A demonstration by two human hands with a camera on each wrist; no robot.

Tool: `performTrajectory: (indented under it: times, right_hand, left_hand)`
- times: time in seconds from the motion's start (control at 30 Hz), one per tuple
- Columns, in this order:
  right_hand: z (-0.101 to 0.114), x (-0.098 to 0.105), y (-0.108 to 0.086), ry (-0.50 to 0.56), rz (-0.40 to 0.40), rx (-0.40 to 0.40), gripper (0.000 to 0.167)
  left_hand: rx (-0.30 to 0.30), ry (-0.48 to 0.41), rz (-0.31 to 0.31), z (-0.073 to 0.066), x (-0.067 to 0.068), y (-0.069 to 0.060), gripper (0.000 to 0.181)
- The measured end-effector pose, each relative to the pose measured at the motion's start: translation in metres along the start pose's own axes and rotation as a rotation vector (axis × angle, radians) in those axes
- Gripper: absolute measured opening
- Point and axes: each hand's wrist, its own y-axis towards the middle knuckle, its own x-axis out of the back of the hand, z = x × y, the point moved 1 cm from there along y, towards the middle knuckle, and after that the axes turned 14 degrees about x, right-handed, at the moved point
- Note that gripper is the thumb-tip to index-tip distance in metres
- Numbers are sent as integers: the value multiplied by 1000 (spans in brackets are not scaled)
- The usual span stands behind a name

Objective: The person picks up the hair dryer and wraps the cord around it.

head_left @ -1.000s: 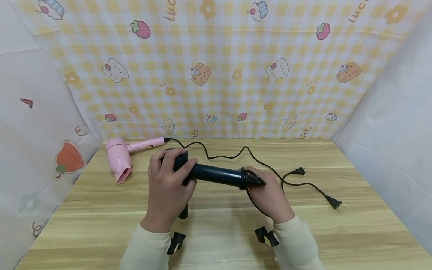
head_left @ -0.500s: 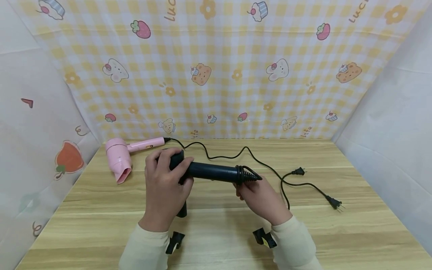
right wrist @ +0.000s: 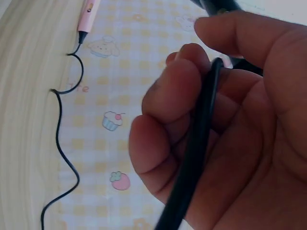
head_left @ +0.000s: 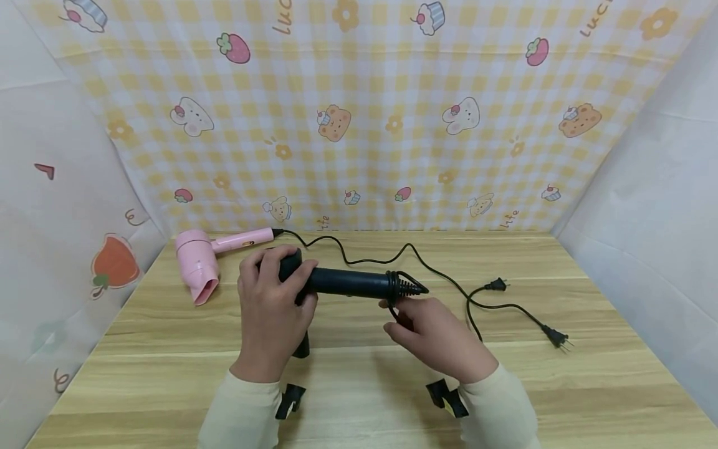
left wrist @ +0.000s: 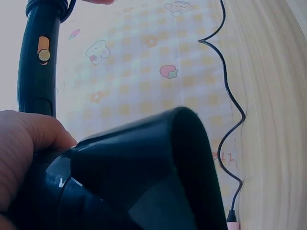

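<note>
In the head view, a black hair dryer (head_left: 350, 282) is held up near the middle of the frame, its handle pointing right and tipping slightly down. The person's left hand (head_left: 273, 318), left of centre, has its fingers and thumb curled around the dryer's head. The left wrist view shows the dryer's wide nozzle (left wrist: 139, 163) filling the lower middle, and a switch (left wrist: 44, 56) on the handle at upper left.

A black cord (right wrist: 194, 143) is wound around the handle's end, with a loop at its tip. The right hand (head_left: 443, 337), right of centre and just below that end, has its fingers curled around this cord; in the right wrist view the cord crosses the palm, while the thumb stands away from it.

A pink hair dryer (head_left: 196, 265) lies at the left of the worktop (head_left: 359, 399), its handle pointing right. A thin black cable (head_left: 370, 261) trails from it across the back. Toward the right of the frame lie a small plug (head_left: 496, 285) and, lower down, a second plug (head_left: 556, 338). Behind hangs a yellow checked cloth (head_left: 370, 81) printed with strawberries, cupcakes and bears.
</note>
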Motion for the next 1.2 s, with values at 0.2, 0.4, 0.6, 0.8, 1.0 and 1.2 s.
performTrajectory:
  times: [0.2, 0.4, 0.6, 0.8, 1.0, 1.2]
  right_hand:
    - [5, 5, -3, -31, 25, 30, 18]
    - [10, 10, -6, -61, 23, 55, 11]
    - [15, 15, -9, -106, -89, 116, 16]
    - [17, 17, -10, -155, -244, 236, 17]
    - [18, 19, -11, -223, -301, 278, 20]
    - [21, 21, -12, -229, -327, 288, 24]
  left_hand:
    - [1, 39, -18, 1, -1, 0, 34]
    - [-1, 48, -40, 1, -2, 0, 37]
    - [0, 80, -9, 1, -1, -1, 36]
    - [-7, 83, -24, 1, -2, -1, 36]
    - [-19, 91, 0, -2, -2, -2, 34]
    - [-24, 81, 10, -3, -3, -2, 32]
